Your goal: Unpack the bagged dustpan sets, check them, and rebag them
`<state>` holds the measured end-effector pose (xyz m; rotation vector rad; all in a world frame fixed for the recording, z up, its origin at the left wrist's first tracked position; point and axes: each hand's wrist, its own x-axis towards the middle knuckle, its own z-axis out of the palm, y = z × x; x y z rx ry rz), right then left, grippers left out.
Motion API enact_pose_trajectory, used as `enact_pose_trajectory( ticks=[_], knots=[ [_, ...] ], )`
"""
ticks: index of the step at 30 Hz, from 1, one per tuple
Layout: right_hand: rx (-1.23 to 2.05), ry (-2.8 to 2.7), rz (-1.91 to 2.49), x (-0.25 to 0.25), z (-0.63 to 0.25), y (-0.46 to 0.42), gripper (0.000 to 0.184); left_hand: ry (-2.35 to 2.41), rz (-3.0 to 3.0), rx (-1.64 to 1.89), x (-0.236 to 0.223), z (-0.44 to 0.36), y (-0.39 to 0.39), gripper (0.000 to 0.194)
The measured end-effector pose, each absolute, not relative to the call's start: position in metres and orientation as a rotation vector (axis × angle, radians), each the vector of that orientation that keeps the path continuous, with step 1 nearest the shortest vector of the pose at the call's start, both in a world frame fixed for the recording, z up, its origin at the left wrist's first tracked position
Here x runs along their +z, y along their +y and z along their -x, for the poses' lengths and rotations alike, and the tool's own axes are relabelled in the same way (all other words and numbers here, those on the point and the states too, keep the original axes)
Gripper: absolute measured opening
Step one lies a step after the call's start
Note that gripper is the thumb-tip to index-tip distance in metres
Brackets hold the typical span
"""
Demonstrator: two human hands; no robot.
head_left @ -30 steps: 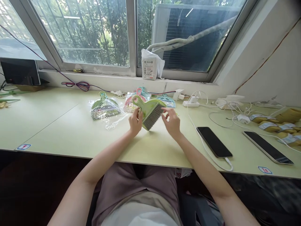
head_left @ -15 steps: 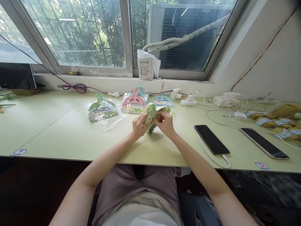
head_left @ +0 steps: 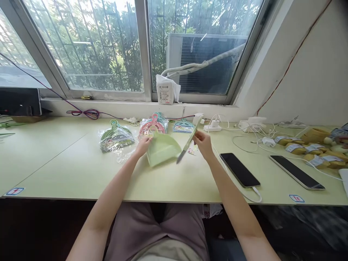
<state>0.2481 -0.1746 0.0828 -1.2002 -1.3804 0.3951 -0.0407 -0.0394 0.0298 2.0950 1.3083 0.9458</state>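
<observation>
Gripping a pale green dustpan near its handle, the left hand is closed on one part, while the right hand pinches a matching brush, tilted edge-on with bristles down. The two pieces are apart and out of any wrap, both over the pale table; whether either touches it cannot be told. Behind them, a green set lies in clear film — apparently unopened — beside a pink set, with a blue set farther right. A small printed card lies near the right hand, its wording too blurred to read. On the sill, a white box bears fine print and a barcode-like block — no brand legible. Two table-edge stickers show red marks, also unreadable.
</observation>
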Motion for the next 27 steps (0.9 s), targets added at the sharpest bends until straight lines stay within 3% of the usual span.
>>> enact_pose_trajectory(
  ticks=[4,8,19,27],
  knots=[
    [-0.068,-1.554,1.888,0.079,-0.268,-0.169,0.033,1.274,-2.295,0.609,0.023,0.039,-0.042,0.045],
    [0.019,-1.706,2.285,0.068,-0.267,-0.163,0.032,1.406,-2.423,0.605,0.025,0.037,-0.053,0.041],
    [0.038,-1.732,2.429,0.051,-0.261,-0.154,0.031,1.647,-2.449,0.829,0.033,0.038,-0.053,0.036],
    [0.010,-1.789,2.451,0.044,-0.260,-0.151,0.031,1.595,-2.465,0.767,0.034,0.033,-0.063,0.036]
  ],
)
